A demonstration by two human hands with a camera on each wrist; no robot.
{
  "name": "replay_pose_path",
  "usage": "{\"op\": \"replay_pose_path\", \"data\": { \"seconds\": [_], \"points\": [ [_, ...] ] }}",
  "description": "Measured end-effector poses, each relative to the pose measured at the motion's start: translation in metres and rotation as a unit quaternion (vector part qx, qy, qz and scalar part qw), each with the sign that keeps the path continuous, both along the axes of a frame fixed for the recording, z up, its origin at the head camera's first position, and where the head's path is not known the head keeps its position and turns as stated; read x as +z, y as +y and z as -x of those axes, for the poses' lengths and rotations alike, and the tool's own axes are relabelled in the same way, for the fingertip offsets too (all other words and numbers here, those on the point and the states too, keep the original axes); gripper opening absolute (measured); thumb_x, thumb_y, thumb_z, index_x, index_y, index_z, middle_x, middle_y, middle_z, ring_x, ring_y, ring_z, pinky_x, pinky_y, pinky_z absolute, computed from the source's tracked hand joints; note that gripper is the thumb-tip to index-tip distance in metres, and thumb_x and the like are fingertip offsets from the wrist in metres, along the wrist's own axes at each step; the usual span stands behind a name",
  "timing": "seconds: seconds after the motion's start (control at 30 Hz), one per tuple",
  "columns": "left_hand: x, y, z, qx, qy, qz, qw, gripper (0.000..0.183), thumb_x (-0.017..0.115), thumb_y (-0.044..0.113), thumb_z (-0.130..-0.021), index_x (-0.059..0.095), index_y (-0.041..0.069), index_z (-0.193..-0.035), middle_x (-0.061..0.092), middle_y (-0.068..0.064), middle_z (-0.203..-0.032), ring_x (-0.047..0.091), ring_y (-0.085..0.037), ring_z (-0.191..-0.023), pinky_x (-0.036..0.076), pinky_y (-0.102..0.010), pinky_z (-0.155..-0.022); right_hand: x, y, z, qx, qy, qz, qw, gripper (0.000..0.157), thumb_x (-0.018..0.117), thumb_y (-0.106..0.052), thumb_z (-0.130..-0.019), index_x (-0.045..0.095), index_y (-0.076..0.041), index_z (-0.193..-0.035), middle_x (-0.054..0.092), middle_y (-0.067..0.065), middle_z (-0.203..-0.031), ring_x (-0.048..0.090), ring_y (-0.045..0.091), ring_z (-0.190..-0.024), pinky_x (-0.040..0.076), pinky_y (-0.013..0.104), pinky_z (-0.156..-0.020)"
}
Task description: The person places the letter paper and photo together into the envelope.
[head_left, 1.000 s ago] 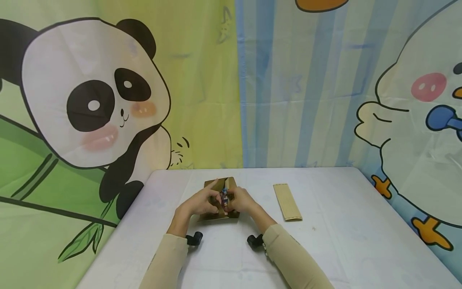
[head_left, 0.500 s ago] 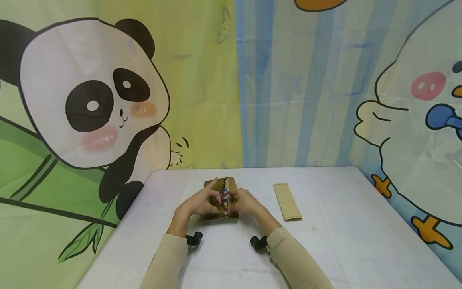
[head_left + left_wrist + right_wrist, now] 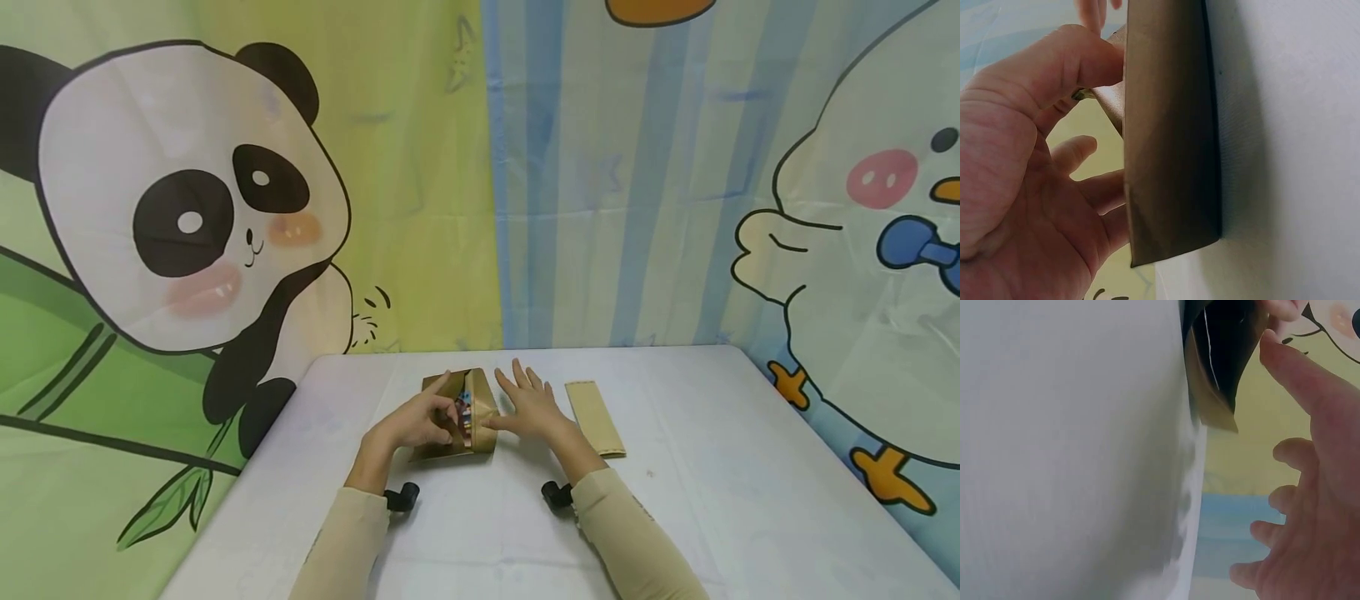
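A brown cardboard box (image 3: 483,429) lies on the white table, its top parted along a gap. Small colourful items (image 3: 466,408) show inside, too small to make out. My left hand (image 3: 414,421) pinches the left flap between thumb and index finger, the other fingers reaching over the far side. The left wrist view has the box's brown side wall (image 3: 1169,137) beside that hand (image 3: 1035,162). My right hand (image 3: 534,410) is spread, fingers straight, thumb tip at the box's right flap. Seen from the right wrist, this hand (image 3: 1310,487) grips nothing.
To the right of the box lies a flat tan cardboard strip (image 3: 597,419), partly behind my right wrist. The white-covered table (image 3: 697,500) extends to both sides. Behind it hangs a printed curtain (image 3: 420,208) with a panda and a white bird.
My right hand has let go of the box's right flap, moved right and spread its fingers. That flap now lies more in view. The left hand keeps its place.
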State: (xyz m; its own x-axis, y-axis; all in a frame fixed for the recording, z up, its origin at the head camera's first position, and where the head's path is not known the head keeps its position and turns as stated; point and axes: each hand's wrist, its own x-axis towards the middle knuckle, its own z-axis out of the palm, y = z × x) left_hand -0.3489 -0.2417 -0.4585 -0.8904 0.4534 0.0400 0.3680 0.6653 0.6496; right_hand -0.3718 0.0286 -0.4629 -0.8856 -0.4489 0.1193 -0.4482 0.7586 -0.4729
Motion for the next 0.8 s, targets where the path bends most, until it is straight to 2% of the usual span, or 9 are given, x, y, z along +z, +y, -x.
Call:
{"op": "replay_pose_path", "data": {
  "seconds": [0.13,0.3,0.57,0.8],
  "points": [
    [0.0,-0.001,-0.001,0.002,0.001,0.003,1.0,0.026,0.08,0.003,-0.078,0.067,0.025,-0.085,0.005,-0.003,-0.177,0.026,-0.043,-0.155,0.044,-0.044,-0.096,0.001,0.007,0.001,-0.021,0.018,-0.023,0.999,0.101,0.07,-0.068,-0.087,0.022,-0.026,-0.167,-0.001,0.014,-0.175,0.001,0.043,-0.161,0.006,0.072,-0.122],
    [0.001,0.0,-0.001,0.003,-0.002,0.003,1.0,0.025,0.081,0.004,-0.079,0.068,0.025,-0.085,0.005,-0.003,-0.177,0.024,-0.043,-0.156,0.043,-0.045,-0.097,0.0,0.014,0.005,-0.036,0.024,-0.048,0.998,0.102,0.067,-0.072,-0.087,0.022,-0.026,-0.167,-0.002,0.014,-0.175,-0.001,0.043,-0.161,0.002,0.072,-0.122],
    [0.002,0.001,-0.001,0.008,-0.006,0.002,0.9999,0.026,0.082,0.004,-0.079,0.068,0.024,-0.085,0.005,-0.003,-0.177,0.026,-0.041,-0.155,0.043,-0.045,-0.097,-0.003,0.019,0.009,-0.051,0.013,-0.045,0.998,0.1,0.068,-0.067,-0.089,0.021,-0.026,-0.167,-0.005,0.013,-0.176,-0.003,0.043,-0.161,-0.003,0.072,-0.121],
    [0.002,0.001,-0.001,0.006,-0.005,-0.003,1.0,0.024,0.081,0.003,-0.08,0.069,0.022,-0.086,0.003,-0.004,-0.177,0.032,-0.04,-0.151,0.043,-0.043,-0.092,-0.002,0.022,0.009,-0.052,0.014,-0.047,0.997,0.097,0.068,-0.065,-0.09,0.024,-0.025,-0.167,-0.003,0.014,-0.175,0.001,0.044,-0.161,0.0,0.075,-0.12]
  ]
}}
